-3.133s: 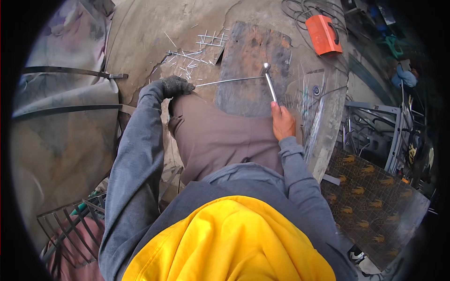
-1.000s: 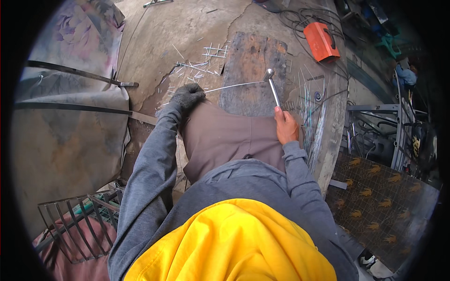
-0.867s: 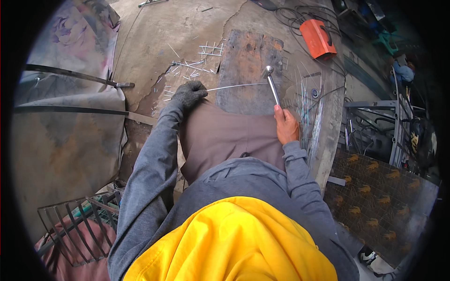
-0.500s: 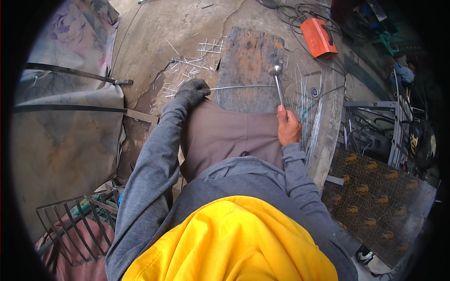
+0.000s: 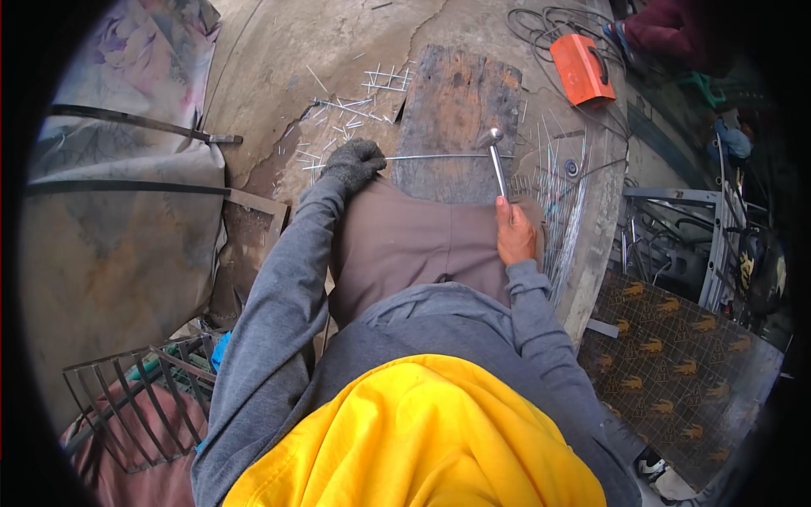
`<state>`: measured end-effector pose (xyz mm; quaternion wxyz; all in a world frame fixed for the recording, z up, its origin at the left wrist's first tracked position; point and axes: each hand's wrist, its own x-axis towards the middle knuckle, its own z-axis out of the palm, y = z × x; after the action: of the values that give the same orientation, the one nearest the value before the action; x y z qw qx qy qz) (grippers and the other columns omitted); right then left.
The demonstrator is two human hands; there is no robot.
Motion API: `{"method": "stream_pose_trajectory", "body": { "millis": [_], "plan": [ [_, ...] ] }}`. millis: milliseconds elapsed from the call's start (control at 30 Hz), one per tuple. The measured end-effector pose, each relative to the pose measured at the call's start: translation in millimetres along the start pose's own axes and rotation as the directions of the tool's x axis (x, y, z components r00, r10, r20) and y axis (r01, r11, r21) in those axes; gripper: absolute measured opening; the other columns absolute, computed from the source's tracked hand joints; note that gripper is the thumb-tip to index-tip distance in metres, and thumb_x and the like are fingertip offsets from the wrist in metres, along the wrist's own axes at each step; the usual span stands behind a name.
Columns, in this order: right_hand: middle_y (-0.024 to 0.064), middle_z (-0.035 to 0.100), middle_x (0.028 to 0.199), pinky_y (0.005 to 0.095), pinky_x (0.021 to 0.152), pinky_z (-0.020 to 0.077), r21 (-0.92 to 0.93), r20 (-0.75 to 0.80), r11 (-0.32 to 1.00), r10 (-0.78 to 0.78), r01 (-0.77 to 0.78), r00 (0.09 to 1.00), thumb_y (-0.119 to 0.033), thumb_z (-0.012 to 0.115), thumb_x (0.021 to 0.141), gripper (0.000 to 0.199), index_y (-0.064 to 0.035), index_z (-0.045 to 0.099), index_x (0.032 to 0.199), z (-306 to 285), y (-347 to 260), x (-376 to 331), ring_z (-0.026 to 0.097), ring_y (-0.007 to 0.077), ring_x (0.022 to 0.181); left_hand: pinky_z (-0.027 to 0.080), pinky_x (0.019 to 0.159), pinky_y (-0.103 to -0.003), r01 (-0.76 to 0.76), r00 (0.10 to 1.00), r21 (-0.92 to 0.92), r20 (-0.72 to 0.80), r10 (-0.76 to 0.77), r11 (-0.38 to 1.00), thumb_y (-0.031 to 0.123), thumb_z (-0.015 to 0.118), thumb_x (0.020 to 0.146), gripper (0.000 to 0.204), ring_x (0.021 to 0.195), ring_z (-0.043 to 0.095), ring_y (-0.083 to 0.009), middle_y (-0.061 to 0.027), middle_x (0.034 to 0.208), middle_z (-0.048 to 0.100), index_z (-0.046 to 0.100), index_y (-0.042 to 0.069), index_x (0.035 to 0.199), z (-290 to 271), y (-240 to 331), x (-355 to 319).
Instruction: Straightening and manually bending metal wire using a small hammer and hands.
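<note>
My left hand, in a dark grey knit glove, is closed around one end of a thin metal rod. The rod runs to the right across a worn wooden board on the ground. My bare right hand grips the handle of a metal hammer. The hammer's rounded, shiny head is up by the rod's right part; whether it touches the rod I cannot tell. Several short cut rod pieces lie scattered beyond my left hand, some crossed into a small grid.
A bundle of long thin rods lies right of my right hand. An orange box with a black handle and looped cable sit far right. Metal frames and a patterned panel stand at right; a slatted metal rack is lower left.
The hammer has shifted slightly left and its head sits a little lower against the rod. The view has shifted slightly, and a person's dark red clothing shows more at the top right.
</note>
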<state>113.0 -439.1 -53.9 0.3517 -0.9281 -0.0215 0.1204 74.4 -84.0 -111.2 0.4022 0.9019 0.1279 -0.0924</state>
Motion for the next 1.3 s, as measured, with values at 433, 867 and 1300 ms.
{"method": "stream_pose_trajectory", "body": {
  "millis": [433, 867, 1300],
  "plan": [
    [0.0234, 0.06, 0.075, 0.0482, 0.07, 0.0435, -0.045, 0.123, 0.999, -0.007, 0.012, 0.992, -0.06, 0.046, 0.096, 0.063, -0.0004, 0.054, 0.079, 9.8, -22.1, -0.9, 0.056, 0.0442, 0.074, 0.048, 0.085, -0.039, 0.008, 1.0, 0.05, -0.001, -0.008, 0.999, 0.03, 0.069, 0.083, 0.021, 0.096, 0.063, -0.0277, -0.0107, 0.095, 0.066, 0.069, 0.011, 0.093, 0.3, 2.6, -4.1],
    [0.0257, 0.062, 0.078, 0.0513, 0.072, 0.0441, -0.112, 0.168, 0.993, -0.01, 0.029, 0.986, -0.062, 0.046, 0.096, 0.063, -0.0015, 0.055, 0.082, 14.9, -25.0, 2.3, 0.058, 0.0484, 0.077, 0.049, 0.086, -0.041, -0.051, 0.998, 0.066, -0.024, 0.053, 0.997, 0.029, 0.07, 0.083, 0.019, 0.098, 0.063, -0.0307, -0.0122, 0.096, 0.065, 0.07, 0.013, 0.092, 4.3, 1.5, -0.8],
    [0.0266, 0.065, 0.086, 0.0547, 0.076, 0.0441, -0.188, 0.193, 0.98, -0.026, 0.063, 0.981, -0.062, 0.043, 0.096, 0.062, -0.0028, 0.059, 0.085, 26.1, -14.8, 6.6, 0.059, 0.0504, 0.085, 0.048, 0.092, -0.042, -0.001, 0.999, 0.212, -0.038, 0.009, 0.977, 0.036, 0.065, 0.084, 0.026, 0.103, 0.061, -0.0326, -0.0116, 0.105, 0.066, 0.072, 0.018, 0.101, -20.5, -11.4, -19.7]
  ]
}}
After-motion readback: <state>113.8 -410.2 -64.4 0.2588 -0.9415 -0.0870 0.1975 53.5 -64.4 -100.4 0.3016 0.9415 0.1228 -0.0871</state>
